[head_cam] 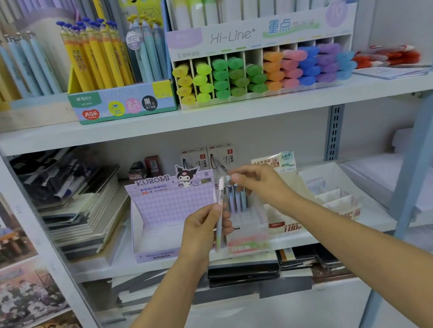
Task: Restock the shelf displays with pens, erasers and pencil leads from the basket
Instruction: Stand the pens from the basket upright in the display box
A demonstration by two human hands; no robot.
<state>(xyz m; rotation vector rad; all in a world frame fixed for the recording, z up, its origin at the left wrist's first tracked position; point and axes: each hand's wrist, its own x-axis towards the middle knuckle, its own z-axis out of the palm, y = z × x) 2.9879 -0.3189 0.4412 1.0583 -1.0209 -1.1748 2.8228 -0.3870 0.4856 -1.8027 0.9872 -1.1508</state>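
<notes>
Left grip (pixel 204 228) curled round white-capped pen (pixel 221 186), pen held upright, just in front of clear display box (pixel 247 231) on middle shelf (pixel 377 222). Right grip (pixel 262 185) pinches top of blue-grey pen (pixel 232 200) standing among others in that box. Purple Kuromi box (pixel 172 211) just beside, to left.
</notes>
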